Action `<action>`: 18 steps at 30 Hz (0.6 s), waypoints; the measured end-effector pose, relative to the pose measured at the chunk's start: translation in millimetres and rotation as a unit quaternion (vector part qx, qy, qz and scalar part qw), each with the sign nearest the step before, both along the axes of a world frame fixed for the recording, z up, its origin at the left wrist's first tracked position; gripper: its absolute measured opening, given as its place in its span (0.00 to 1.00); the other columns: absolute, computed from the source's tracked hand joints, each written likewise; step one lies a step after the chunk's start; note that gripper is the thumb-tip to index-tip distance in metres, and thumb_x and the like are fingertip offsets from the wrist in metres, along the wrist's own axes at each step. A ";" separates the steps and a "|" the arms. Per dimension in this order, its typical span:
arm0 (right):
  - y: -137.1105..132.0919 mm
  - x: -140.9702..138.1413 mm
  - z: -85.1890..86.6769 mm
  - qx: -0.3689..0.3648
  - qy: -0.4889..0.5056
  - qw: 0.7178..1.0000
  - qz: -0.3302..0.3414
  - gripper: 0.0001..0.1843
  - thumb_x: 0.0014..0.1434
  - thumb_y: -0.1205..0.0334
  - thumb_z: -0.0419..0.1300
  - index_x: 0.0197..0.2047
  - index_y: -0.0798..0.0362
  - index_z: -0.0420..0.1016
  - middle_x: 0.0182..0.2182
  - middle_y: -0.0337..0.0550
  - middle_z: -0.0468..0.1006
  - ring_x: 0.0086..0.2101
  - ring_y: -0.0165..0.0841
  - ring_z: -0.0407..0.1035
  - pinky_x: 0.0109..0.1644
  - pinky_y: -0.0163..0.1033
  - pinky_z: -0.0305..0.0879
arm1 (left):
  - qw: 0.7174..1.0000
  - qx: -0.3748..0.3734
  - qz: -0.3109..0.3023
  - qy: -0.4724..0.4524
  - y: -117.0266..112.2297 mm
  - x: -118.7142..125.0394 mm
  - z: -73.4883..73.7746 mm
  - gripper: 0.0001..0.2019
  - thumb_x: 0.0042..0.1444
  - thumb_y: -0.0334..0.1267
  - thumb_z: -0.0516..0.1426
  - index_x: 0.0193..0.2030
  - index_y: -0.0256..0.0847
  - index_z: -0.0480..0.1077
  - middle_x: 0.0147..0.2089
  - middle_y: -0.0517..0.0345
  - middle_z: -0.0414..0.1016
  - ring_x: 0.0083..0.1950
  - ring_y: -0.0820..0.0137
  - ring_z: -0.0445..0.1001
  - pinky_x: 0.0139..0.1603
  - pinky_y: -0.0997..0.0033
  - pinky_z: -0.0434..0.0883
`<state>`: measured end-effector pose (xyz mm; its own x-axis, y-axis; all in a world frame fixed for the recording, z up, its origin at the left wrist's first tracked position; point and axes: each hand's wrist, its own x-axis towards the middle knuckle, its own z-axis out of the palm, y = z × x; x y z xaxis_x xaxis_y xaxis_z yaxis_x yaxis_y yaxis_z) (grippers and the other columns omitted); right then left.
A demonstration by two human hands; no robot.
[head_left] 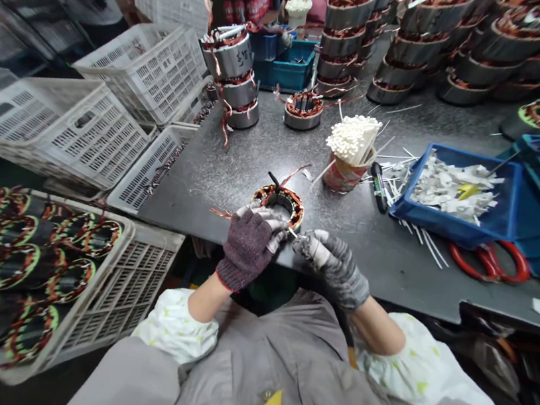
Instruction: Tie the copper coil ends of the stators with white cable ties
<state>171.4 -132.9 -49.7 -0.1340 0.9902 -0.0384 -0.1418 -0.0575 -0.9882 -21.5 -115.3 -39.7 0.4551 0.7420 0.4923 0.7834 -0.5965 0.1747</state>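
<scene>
A motor stator (294, 207), a ring with copper windings and green insulation, lies near the table's front edge. My left hand (248, 243), in a dark maroon glove with pale fingertips, is closed on its near side and covers part of it. Just right of the ring, my right hand (336, 265), in a grey glove, has its fingers pinched together. A small white tip shows between the two hands, but what the right fingers hold is too small to make out. A copper lead and a black piece (273, 179) stick up from the ring's far side.
Behind the stator stands a tin of white sleeves (344, 173). To the right are a cutter (378, 187), a blue tray (452, 228) of white scraps and red-handled scissors (490, 260). Stacked stators (240, 57) stand farther back. A crate (125, 263) of stators sits left; people work beyond.
</scene>
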 end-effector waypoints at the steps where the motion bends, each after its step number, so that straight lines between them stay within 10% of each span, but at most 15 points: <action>1: 2.6 -0.4 5.1 0.017 -0.021 1.000 -0.001 0.18 0.61 0.40 0.64 0.33 0.47 0.79 0.30 0.42 0.83 0.30 0.37 0.75 0.35 0.42 0.76 | 1.000 0.000 -0.009 -0.003 -1.3 2.3 -0.2 0.10 0.68 0.40 0.54 0.50 0.43 0.75 0.50 0.49 0.81 0.57 0.57 0.76 0.64 0.49 0.65; 6: 31.1 -2.9 25.9 0.059 -0.068 0.995 -0.032 0.18 0.67 0.45 0.56 0.37 0.48 0.79 0.36 0.44 0.83 0.37 0.38 0.78 0.44 0.44 0.78 | 0.999 0.006 -0.019 0.025 -14.2 9.4 6.4 0.12 0.66 0.39 0.54 0.52 0.42 0.75 0.52 0.46 0.81 0.60 0.54 0.75 0.66 0.45 0.64; 12: 11.7 3.2 7.7 0.222 -0.216 0.951 -0.013 0.20 0.65 0.54 0.57 0.58 0.48 0.75 0.56 0.49 0.79 0.56 0.44 0.73 0.64 0.52 0.69 | 0.995 0.056 -0.029 0.074 -10.1 -21.8 19.6 0.20 0.61 0.31 0.55 0.59 0.46 0.71 0.57 0.51 0.80 0.64 0.54 0.72 0.74 0.36 0.52; 18: 32.9 4.1 -1.0 0.196 -0.277 0.940 0.039 0.14 0.66 0.56 0.53 0.36 0.51 0.78 0.39 0.46 0.81 0.40 0.38 0.74 0.51 0.46 0.72 | 0.980 -0.042 -0.093 0.169 24.3 -31.6 22.8 0.11 0.55 0.40 0.60 0.45 0.46 0.76 0.48 0.50 0.80 0.53 0.52 0.74 0.59 0.41 0.69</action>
